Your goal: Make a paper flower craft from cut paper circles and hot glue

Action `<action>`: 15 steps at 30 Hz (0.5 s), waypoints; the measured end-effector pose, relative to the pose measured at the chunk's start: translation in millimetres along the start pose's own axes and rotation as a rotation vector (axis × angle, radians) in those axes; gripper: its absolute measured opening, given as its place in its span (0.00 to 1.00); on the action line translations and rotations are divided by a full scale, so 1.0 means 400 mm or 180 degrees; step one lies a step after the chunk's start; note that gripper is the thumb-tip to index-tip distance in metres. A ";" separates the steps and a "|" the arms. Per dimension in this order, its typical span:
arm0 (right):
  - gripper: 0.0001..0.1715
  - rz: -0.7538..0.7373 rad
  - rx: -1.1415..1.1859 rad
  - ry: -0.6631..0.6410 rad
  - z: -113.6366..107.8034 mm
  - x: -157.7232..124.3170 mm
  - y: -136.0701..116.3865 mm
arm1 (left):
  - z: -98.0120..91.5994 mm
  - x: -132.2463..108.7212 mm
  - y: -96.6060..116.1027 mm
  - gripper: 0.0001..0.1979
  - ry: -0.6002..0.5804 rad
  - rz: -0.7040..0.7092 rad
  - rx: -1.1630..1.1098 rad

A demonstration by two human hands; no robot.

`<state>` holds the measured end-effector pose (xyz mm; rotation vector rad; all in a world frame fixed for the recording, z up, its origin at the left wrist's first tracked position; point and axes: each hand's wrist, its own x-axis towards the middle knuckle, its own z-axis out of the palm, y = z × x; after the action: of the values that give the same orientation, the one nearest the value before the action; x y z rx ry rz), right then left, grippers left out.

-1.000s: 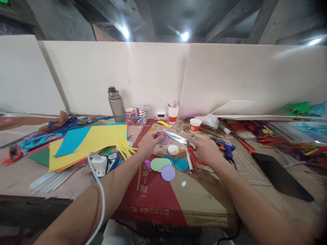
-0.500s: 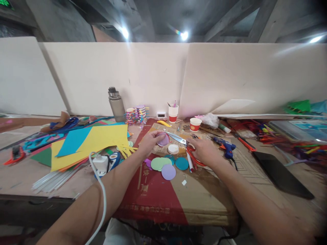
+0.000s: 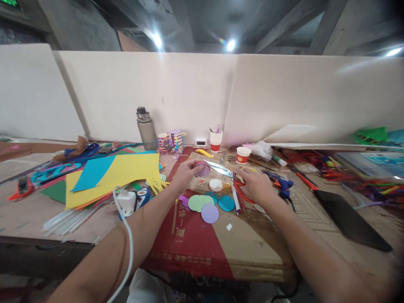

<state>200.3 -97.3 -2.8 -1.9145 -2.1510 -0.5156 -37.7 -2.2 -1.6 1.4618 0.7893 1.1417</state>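
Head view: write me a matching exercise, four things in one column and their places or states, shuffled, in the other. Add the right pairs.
Column one
1. scissors
2. grey bottle
3. left hand
4. blue glue gun

Column two
A. holds a purple disc
B. lies just to the right of the right hand
C. held in the right hand
D. stands in front of a white panel

Right pairs: 1-C, 2-D, 3-A, 4-B
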 end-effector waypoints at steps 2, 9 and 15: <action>0.26 -0.0028 -0.0002 0.0002 -0.001 0.000 0.002 | 0.001 -0.001 0.003 0.18 -0.0005 0.0010 0.0069; 0.26 -0.0082 -0.0029 -0.0049 -0.018 0.000 -0.006 | 0.001 0.000 -0.003 0.19 -0.0013 0.0036 0.0216; 0.25 -0.0083 -0.0070 -0.0130 -0.028 0.000 -0.013 | 0.004 -0.003 -0.010 0.19 0.0046 -0.0048 0.0114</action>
<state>194.5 -102.2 6.7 -1.9272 -2.2071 -0.5115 -36.0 -3.0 -5.6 1.4763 0.8332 1.1329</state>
